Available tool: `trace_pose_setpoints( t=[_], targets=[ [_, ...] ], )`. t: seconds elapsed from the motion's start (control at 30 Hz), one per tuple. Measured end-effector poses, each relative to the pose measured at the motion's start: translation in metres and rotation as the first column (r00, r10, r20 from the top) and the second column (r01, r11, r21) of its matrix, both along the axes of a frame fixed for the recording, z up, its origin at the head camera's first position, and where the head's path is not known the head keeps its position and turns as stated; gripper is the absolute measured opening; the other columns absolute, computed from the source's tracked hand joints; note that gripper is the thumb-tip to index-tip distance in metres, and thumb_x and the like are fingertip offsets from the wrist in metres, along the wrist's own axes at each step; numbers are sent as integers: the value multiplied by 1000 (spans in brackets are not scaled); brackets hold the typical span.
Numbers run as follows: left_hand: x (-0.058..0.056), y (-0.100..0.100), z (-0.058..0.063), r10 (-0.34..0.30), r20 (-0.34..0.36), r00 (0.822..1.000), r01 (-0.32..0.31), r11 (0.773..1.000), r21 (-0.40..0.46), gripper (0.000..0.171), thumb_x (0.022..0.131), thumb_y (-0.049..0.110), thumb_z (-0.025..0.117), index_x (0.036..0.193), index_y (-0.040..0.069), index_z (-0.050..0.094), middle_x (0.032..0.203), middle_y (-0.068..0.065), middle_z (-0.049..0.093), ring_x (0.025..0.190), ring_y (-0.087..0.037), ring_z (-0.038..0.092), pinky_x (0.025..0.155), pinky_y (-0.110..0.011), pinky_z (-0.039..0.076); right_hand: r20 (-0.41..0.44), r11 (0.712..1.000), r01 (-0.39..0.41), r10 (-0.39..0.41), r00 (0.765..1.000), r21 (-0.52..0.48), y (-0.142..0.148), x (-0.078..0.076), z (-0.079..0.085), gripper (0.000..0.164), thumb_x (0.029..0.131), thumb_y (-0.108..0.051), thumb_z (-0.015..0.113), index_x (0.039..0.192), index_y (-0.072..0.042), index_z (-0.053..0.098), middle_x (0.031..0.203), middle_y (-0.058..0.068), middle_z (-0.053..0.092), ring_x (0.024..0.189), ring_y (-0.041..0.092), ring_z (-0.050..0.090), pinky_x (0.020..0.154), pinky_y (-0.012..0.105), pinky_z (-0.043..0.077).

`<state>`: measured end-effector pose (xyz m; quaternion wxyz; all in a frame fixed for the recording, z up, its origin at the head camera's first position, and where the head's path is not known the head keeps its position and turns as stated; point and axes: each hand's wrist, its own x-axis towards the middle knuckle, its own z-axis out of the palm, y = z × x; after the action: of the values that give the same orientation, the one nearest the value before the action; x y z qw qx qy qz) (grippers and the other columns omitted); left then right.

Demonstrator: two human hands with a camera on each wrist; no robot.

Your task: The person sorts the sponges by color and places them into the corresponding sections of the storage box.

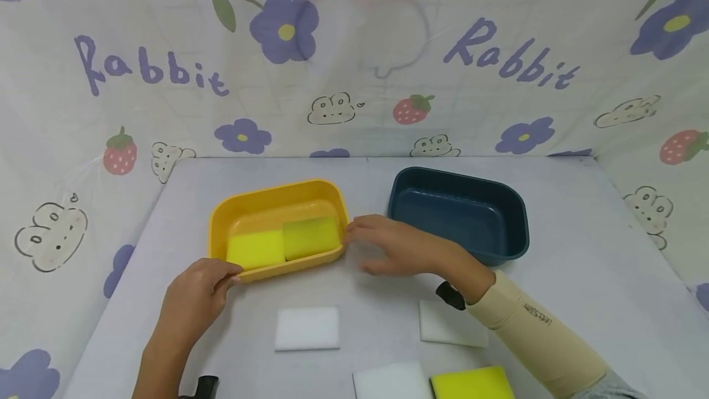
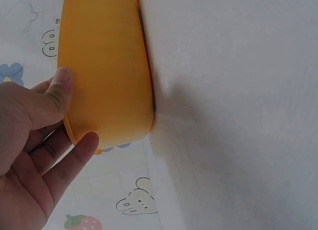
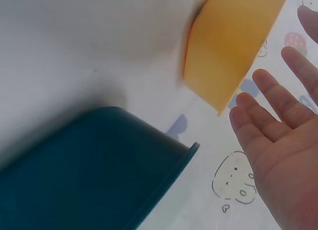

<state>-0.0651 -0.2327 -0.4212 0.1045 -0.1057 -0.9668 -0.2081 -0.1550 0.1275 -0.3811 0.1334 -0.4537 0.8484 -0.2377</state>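
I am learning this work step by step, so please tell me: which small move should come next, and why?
Probably the right hand should close on the right end of the yellow container: it is open beside that end, while the left hand pinches the rim at the near left corner, so both ends could be steady.

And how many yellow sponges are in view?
3: two yellow sponges side by side in the yellow bin, a third on the table at the head view's bottom edge. Others may be hidden.
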Motion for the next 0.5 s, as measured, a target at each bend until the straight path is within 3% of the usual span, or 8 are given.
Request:
trace_pose_setpoints(
  t=[0.5],
  targets=[
    [1,0,-1,-4,7,1000,4,1000,-1,18,82,2,81,99,6,78,96,-8,73,95,-30,67,83,-49,57,-61,996,90,-90,994,-3,44,47,6,44,93,-29,74,134,-19,60,147,2,49,137,21,43,107,43,45]
  ],
)
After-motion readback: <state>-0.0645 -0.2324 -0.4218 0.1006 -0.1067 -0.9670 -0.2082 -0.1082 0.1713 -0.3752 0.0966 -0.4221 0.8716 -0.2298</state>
